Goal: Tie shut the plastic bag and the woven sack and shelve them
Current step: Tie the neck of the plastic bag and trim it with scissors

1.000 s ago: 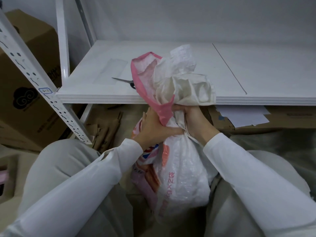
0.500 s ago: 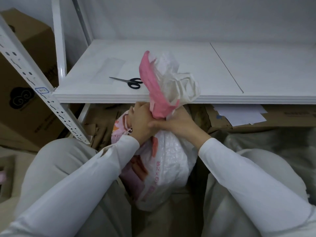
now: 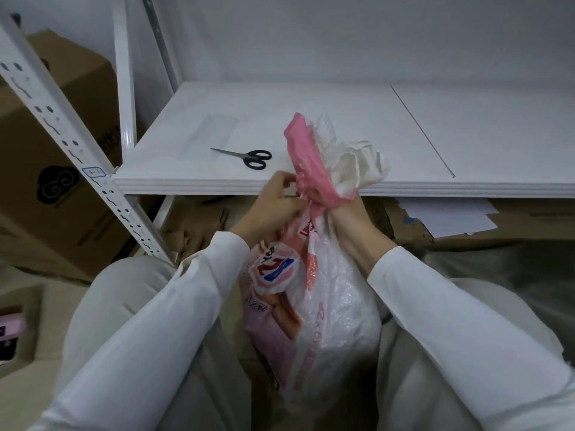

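A white woven sack with pink print stands between my knees, below the front edge of the white shelf. Its pink-rimmed mouth is gathered into a twisted bunch that sticks up above my hands. My right hand grips the sack's neck from the right. My left hand pinches the neck from the left, fingers curled at the pink edge. I cannot tell whether a string is there. No separate plastic bag is in sight.
Black-handled scissors lie on the shelf, left of the sack's top. A white perforated upright slants at the left, with a brown cardboard box behind it. Flattened cardboard and white paper lie under the shelf.
The open sack mouth has been squeezed into a tight bunch. Both hands have shifted up around the neck, and the sack has turned so more print faces me.
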